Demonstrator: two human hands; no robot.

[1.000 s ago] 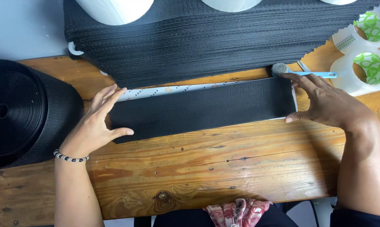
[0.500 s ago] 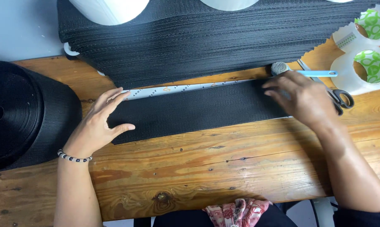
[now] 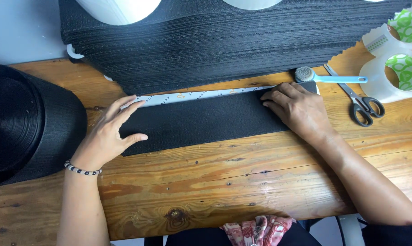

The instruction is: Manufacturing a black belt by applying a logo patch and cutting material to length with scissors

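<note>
A black strip of webbing (image 3: 201, 120) lies flat along the wooden table (image 3: 242, 177). A pale ruler (image 3: 201, 95) runs along its far edge. My left hand (image 3: 108, 136) rests flat on the strip's left end, fingers spread, a beaded bracelet on the wrist. My right hand (image 3: 297, 109) presses flat on the strip's right end, fingers pointing left, covering that end. Neither hand grips anything.
A tall stack of black webbing pieces (image 3: 224, 41) fills the back. A big black webbing roll (image 3: 28, 123) stands at the left. Scissors (image 3: 358, 102), a blue-handled brush (image 3: 326, 76) and two clear tape rolls (image 3: 397, 73) lie at the right.
My right hand has slid left from the strip's right edge onto the strip itself. My left hand has stayed in place.
</note>
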